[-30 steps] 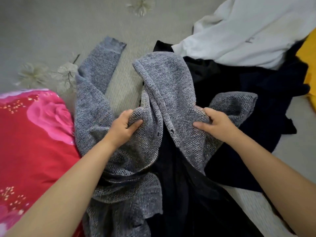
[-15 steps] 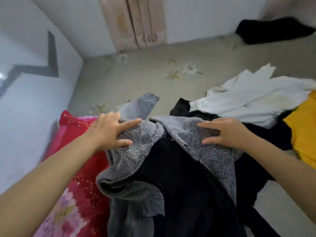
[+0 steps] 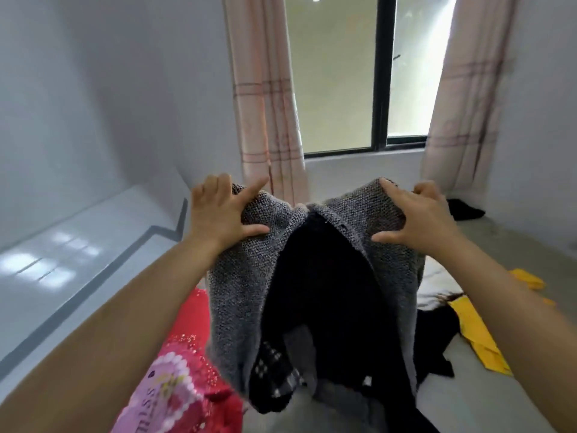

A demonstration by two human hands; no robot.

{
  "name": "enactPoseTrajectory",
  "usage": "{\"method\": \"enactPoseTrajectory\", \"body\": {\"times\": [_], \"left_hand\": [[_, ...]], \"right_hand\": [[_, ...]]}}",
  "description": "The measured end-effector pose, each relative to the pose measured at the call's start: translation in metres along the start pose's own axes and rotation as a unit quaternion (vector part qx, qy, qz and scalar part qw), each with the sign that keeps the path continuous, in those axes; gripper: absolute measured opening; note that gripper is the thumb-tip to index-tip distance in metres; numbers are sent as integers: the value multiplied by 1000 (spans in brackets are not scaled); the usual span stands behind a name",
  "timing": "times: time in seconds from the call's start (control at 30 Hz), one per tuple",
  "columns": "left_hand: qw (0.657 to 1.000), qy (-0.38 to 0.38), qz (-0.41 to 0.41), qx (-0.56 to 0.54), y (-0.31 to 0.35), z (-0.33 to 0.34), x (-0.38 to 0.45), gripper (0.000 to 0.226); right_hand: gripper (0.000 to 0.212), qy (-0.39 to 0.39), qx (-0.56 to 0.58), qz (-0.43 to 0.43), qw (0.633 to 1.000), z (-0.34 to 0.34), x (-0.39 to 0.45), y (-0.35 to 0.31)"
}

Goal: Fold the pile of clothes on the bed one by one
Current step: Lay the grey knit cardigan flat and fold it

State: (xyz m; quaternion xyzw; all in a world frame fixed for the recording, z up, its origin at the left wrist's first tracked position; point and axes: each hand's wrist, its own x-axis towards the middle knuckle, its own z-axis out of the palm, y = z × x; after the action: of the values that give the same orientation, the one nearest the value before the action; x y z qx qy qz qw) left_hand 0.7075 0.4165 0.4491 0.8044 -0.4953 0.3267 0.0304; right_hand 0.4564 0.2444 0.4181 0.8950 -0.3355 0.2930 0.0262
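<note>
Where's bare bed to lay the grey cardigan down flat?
Little shows. Both hands, left hand and right hand, hold the grey cardigan up, hiding the middle. A bare strip of bed lies right of the black garment, below the yellow garment. The red pillow crowds the left.

The grey cardigan is a coarse, matt knit with dark smooth lining; the wall tiles look glossy.

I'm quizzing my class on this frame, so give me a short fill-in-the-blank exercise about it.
1. Both hands hold up a knitted ____ cardigan.
2. The left hand and right hand grip it near its ____ edge.
3. The cloth on the bed at right is ____.
Missing words: grey; top; yellow
</note>
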Motion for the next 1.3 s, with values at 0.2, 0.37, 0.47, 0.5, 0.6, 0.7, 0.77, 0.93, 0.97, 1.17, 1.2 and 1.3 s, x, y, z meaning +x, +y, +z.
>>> {"method": "enactPoseTrajectory", "body": {"times": [0.2,0.37,0.47,0.5,0.6,0.7,0.77,0.93,0.97,1.17,1.2,1.3], "left_hand": [[990,83,-111,-34,-7,-120,-66,92],[978,103,-161,-80,3,-185,-93,91],[980,100,-157,-61,11,-194,-102,90],[982,95,-153,-56,14,-191,-104,90],[988,56,-140,-34,24,-166,-109,91],[991,11,-131,-24,35,-123,-106,89],[991,-15,-130,-30,41,-90,-99,88],[988,-63,-135,-37,51,12,-59,87],[987,-73,-136,-38,54,37,-45,87],[982,-127,-141,-8,73,217,88,86],[980,-138,-141,-1,77,248,110,85],[971,-196,-133,4,96,340,148,80]], "right_hand": [[94,195,-32,1,980,-125,-62,-47],[89,314,-67,-31,946,-185,-87,-63],[97,283,-83,-20,955,-192,-102,-62],[96,264,-92,-21,960,-187,-106,-59],[88,208,-102,-13,973,-159,-117,-47],[85,113,-122,12,986,-116,-115,-26],[94,68,-118,16,991,-84,-108,-12],[92,34,-140,-11,989,12,-53,25],[91,25,-141,-19,989,35,-37,35],[88,0,-62,15,998,210,89,112],[88,13,-62,23,998,240,109,123],[85,-111,-103,64,986,323,147,152]]}}
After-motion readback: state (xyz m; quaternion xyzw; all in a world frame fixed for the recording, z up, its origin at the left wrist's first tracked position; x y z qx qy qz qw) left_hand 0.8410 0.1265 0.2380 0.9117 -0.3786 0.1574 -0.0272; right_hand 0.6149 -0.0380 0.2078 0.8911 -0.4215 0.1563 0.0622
